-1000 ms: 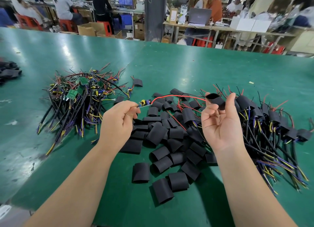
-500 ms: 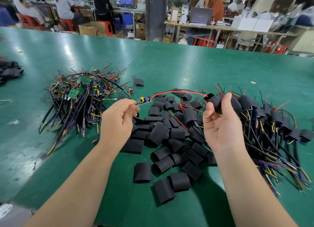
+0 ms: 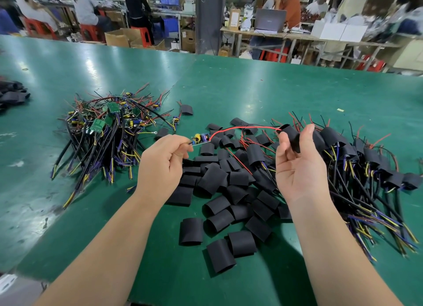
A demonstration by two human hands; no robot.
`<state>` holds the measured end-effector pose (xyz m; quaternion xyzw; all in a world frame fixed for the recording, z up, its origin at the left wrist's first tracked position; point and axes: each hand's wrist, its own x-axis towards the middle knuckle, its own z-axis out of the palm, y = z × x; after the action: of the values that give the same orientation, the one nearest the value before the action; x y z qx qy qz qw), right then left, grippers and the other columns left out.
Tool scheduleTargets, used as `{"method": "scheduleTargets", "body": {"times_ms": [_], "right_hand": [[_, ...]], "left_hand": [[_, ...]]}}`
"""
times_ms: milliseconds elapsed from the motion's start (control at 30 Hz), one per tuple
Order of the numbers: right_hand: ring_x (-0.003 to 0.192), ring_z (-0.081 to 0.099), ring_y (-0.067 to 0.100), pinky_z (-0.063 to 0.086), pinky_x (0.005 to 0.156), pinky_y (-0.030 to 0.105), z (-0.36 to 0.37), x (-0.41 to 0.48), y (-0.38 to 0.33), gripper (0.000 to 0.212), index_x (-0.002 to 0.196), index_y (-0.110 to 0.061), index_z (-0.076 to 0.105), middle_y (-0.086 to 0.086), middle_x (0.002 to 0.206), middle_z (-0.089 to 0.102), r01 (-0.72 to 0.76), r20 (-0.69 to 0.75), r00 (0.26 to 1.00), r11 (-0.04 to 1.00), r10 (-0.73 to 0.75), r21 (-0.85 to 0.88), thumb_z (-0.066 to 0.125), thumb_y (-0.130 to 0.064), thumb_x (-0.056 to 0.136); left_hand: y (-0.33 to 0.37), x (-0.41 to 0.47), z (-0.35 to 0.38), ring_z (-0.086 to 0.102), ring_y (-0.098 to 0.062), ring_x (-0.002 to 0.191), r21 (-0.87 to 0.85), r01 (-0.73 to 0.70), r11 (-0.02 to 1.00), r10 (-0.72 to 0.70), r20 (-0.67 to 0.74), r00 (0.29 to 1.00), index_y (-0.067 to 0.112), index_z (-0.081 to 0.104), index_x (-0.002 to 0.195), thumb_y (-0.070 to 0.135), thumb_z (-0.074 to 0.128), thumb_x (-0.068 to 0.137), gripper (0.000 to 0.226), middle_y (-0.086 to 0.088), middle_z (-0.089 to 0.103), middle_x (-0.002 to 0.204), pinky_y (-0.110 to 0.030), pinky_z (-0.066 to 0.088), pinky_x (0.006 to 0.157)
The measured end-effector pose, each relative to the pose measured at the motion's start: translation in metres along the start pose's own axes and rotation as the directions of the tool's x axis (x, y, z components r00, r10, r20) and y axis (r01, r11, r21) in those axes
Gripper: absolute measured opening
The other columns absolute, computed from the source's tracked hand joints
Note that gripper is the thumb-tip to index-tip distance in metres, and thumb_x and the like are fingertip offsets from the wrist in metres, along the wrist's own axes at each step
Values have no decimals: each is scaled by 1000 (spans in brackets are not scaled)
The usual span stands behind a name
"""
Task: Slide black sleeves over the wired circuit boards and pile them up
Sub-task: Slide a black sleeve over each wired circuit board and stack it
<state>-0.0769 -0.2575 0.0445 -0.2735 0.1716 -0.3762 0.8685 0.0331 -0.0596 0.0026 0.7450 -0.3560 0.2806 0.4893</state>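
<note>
Single view, head-worn, wide-angle. Looks forward and down across green table (image 3: 229, 93). Close in: left hand (image 3: 160, 166) and right hand (image 3: 299, 168) sit mid-frame, forearms enter from bottom edge. Far table edge runs near top; work benches (image 3: 274, 34) beyond, small, distant.

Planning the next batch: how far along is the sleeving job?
Done: a pile of sleeved boards lies at right. In hand: the left hand pinches a bare board, its red wire reaching the sleeve in the right hand. Left: the unsleeved tangle at left, plus loose sleeves.
</note>
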Motion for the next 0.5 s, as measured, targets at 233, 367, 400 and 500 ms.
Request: {"method": "scheduleTargets", "body": {"times_ms": [233,367,400,500], "right_hand": [[75,71,13,52,62,15,-1,1,1,37,109,-4,52,22,125,53,-2,-14,1000,1000,2,16,68,-28,87],[69,69,11,52,62,15,-2,3,-2,35,106,-4,56,17,107,57,-16,-17,1000,999,17,33,69,-30,85],[67,67,11,52,61,15,-2,3,-2,34,104,-5,57,14,98,58,-24,-18,1000,999,25,40,69,-31,86],[62,64,10,51,59,15,-1,3,-4,33,103,-7,58,11,81,60,-46,-32,998,997,48,54,68,-33,87]], "left_hand": [[1,-1,1,61,-23,68,0,-44,999,44,21,999,2,67,86,8,45,92,23,-4,64,73,-38,48,63],[0,-1,2,58,-21,66,-2,-68,998,68,49,996,3,67,87,11,44,93,24,-1,63,73,-39,48,60],[-1,-1,1,58,-20,66,1,-75,997,75,59,995,3,66,88,12,44,93,25,0,62,73,-39,48,59],[-1,-2,1,57,-18,66,10,-88,996,87,80,993,5,65,87,11,45,94,22,2,61,72,-38,48,60]]}}
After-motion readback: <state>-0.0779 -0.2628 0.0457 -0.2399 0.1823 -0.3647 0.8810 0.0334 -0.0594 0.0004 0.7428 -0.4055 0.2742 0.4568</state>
